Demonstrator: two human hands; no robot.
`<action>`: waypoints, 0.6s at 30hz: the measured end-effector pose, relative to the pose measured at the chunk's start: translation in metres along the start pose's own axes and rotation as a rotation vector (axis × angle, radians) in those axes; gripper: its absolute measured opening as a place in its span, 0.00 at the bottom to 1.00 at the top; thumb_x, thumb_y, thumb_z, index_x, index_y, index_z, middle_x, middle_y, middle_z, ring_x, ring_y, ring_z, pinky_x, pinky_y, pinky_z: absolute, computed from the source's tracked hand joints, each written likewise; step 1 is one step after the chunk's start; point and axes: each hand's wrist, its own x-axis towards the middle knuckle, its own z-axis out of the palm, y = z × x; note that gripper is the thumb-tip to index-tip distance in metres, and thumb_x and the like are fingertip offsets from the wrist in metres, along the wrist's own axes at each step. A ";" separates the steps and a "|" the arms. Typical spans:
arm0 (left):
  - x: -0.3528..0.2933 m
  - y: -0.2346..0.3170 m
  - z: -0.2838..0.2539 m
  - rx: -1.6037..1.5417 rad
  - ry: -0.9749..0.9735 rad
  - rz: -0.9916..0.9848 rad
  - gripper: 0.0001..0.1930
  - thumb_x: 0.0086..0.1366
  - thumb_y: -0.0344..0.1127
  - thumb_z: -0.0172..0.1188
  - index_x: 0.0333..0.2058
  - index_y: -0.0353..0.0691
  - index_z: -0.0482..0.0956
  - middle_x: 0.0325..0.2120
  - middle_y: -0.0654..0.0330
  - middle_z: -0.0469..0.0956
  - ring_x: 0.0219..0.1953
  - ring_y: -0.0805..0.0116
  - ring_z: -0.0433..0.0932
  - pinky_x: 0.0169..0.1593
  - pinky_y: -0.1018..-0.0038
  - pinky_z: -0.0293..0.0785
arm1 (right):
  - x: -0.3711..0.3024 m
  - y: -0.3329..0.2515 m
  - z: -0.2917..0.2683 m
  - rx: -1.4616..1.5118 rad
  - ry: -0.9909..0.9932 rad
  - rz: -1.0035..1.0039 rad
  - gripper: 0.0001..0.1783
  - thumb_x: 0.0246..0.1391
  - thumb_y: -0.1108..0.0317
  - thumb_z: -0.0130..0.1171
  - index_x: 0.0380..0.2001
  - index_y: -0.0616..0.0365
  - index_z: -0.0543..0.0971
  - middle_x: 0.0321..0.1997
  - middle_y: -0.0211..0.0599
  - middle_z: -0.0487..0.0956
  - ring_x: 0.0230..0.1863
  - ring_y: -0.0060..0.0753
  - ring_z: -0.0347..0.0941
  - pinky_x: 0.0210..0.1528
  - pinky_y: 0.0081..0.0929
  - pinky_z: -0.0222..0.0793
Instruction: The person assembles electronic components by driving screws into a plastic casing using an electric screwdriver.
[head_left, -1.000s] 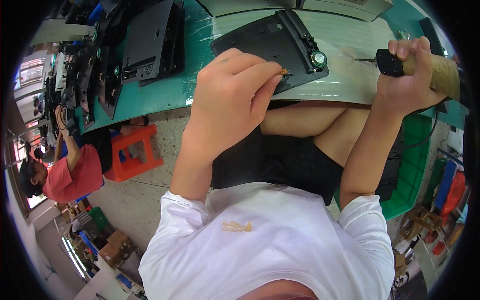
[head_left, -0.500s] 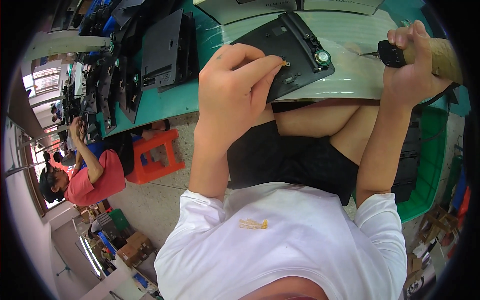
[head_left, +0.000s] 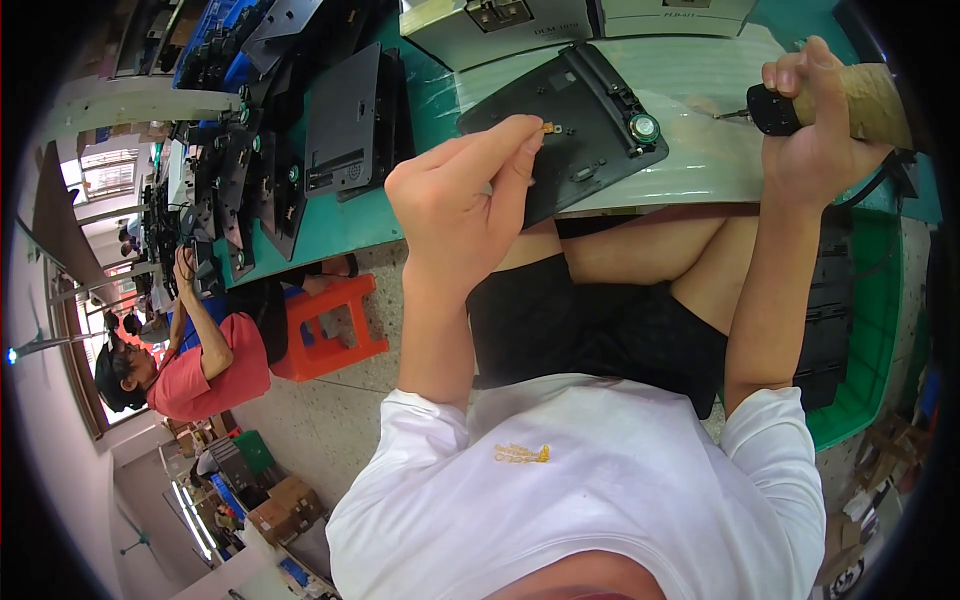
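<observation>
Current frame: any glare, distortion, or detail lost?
Head view: black fisheye rim, red stool looks tipped sideways near it; head view: window at left washed out, pale sheen on the glossy sheet; head view: small part at the left hand's fingertips too tiny to make out in detail.

Panel (head_left: 580, 105) on table (head_left: 350, 222), boxes (head_left: 505, 38) behind it, tub (head_left: 882, 330) to the right
</observation>
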 end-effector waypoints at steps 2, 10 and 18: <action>0.001 -0.001 0.002 -0.050 0.043 0.009 0.05 0.57 0.20 0.65 0.33 0.30 0.84 0.23 0.57 0.84 0.21 0.74 0.80 0.28 0.84 0.74 | -0.001 -0.003 0.003 0.021 0.060 0.023 0.03 0.52 0.84 0.59 0.25 0.70 0.76 0.22 0.44 0.74 0.22 0.33 0.70 0.28 0.33 0.70; 0.004 0.001 0.005 -0.061 0.098 0.033 0.08 0.52 0.20 0.67 0.33 0.31 0.84 0.26 0.58 0.84 0.25 0.74 0.81 0.31 0.83 0.74 | -0.001 -0.002 0.003 0.022 0.034 0.022 0.04 0.51 0.85 0.60 0.26 0.68 0.75 0.21 0.43 0.74 0.21 0.32 0.70 0.28 0.32 0.71; 0.005 0.017 0.001 -0.053 -0.025 -0.042 0.09 0.51 0.21 0.66 0.33 0.37 0.83 0.27 0.59 0.83 0.23 0.72 0.79 0.27 0.80 0.74 | 0.001 -0.006 0.008 0.054 0.034 0.008 0.08 0.51 0.86 0.60 0.26 0.65 0.72 0.21 0.43 0.75 0.20 0.32 0.71 0.26 0.32 0.71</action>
